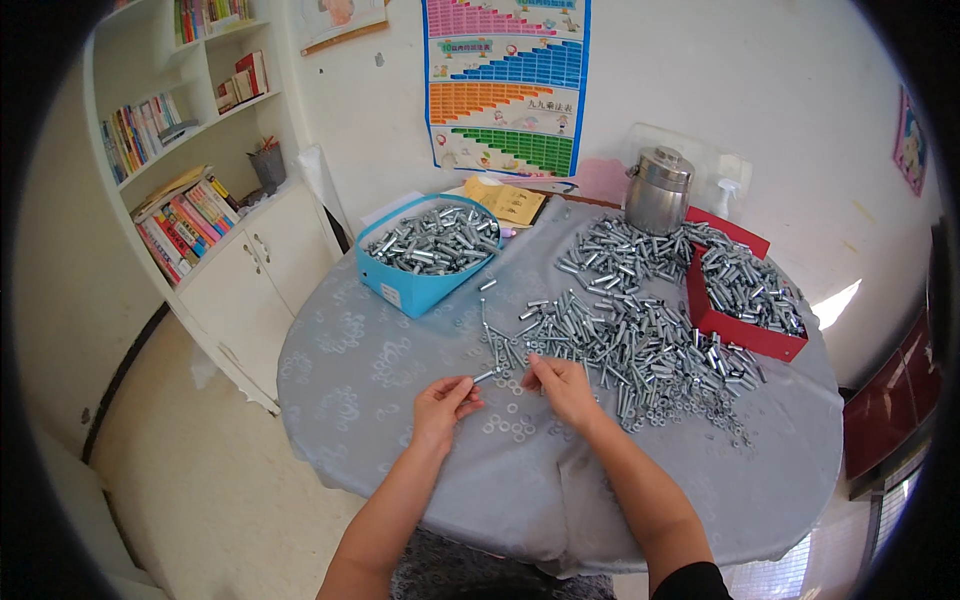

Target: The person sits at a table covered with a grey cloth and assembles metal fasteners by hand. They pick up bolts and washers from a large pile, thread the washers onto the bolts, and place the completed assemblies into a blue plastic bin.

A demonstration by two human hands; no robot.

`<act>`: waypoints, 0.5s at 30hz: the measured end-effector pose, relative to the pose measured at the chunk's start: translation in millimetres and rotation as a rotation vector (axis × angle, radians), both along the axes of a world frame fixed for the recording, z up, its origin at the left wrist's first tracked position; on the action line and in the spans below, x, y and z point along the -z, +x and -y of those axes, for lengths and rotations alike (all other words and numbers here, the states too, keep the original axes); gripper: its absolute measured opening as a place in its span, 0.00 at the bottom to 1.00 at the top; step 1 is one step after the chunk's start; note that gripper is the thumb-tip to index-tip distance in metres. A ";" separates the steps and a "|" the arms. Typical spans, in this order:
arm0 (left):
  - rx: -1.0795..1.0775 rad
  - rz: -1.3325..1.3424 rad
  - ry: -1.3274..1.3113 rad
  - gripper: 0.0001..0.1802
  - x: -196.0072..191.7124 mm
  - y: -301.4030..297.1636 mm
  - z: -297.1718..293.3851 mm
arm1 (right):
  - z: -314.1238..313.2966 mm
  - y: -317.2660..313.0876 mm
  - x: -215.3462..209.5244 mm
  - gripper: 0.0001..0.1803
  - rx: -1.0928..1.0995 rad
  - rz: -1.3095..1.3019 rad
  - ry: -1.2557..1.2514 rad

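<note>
My left hand [440, 410] is closed, pinching a silvery metal bolt [486, 377] between thumb and fingers. The bolt points right, toward my other hand. A short gap away, my right hand [560, 388] has its fingers drawn together near the edge of the pile; what they hold, if anything, is too small to make out. Below and between the hands lie several loose washers [513, 408] on the grey cloth. Just beyond them spreads a large heap of metal bolts and sleeves [625, 340], with small nuts and washers [680, 408] along its near edge.
A blue box [410, 292] full of metal parts stands at the back left. On the right, a red box [750, 335] holds more. Behind the heap is a steel canister [660, 190]. The round table has a grey tablecloth [340, 430]; a bookshelf [190, 130] stands left.
</note>
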State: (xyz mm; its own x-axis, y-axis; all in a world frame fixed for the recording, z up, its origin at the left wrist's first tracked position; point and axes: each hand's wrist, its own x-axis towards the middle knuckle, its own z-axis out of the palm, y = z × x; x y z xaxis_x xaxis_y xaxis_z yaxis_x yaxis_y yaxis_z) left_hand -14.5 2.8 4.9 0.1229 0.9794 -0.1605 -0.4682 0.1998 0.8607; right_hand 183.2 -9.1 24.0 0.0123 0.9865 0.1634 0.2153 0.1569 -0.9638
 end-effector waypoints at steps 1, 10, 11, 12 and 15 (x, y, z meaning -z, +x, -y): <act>-0.021 0.001 -0.004 0.10 -0.2 -1.3 -0.6 | 1.2 -0.8 -3.3 0.23 0.073 0.141 0.044; -0.269 -0.033 0.109 0.10 -40.7 -8.9 -70.6 | 2.6 6.5 0.4 0.15 0.235 0.575 0.403; -0.301 -0.010 0.146 0.10 -52.8 -11.8 -90.8 | 1.8 6.4 2.6 0.15 0.229 0.594 0.402; -0.295 0.004 0.230 0.13 -70.2 -10.6 -107.9 | 1.3 8.9 5.0 0.14 0.229 0.619 0.399; -0.334 -0.168 0.297 0.16 -92.7 -9.9 -138.4 | 1.6 10.6 6.1 0.12 0.263 0.646 0.420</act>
